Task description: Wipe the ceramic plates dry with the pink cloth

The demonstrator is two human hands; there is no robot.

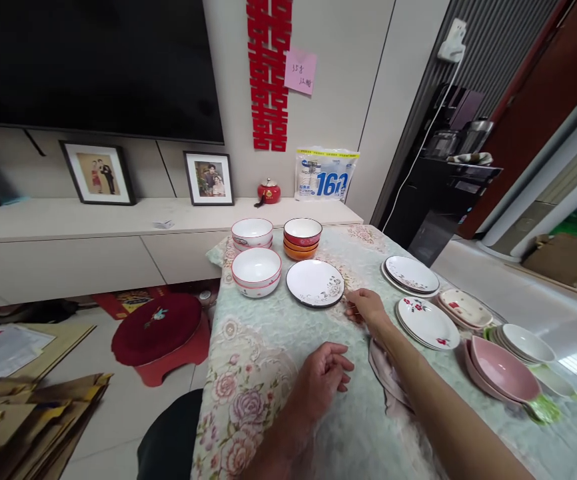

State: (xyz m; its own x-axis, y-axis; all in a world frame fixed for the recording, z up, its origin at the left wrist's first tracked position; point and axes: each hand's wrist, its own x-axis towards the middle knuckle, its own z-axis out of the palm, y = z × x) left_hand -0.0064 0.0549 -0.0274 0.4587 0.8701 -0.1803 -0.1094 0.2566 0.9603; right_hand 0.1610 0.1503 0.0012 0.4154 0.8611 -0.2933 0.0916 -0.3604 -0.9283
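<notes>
My left hand (322, 377) hovers over the floral tablecloth (248, 340), fingers loosely curled and apart, holding nothing. My right hand (367, 308) is beside the right edge of a dark-rimmed white plate stack (315, 283); its fingers are partly hidden, and whether they touch the rim or grip anything is unclear. Behind these plates are red and orange bowls (302, 231), with white red-rimmed bowls (256, 268) to their left. A crumpled cloth (388, 377) lies under my right forearm.
Plates with red flowers (427, 323), dark-rimmed plates (411, 274), square dishes (465, 308), pink leaf-shaped bowls (503, 368) and small white bowls (528, 343) stand at the right. A red stool (161, 327) is left of the table.
</notes>
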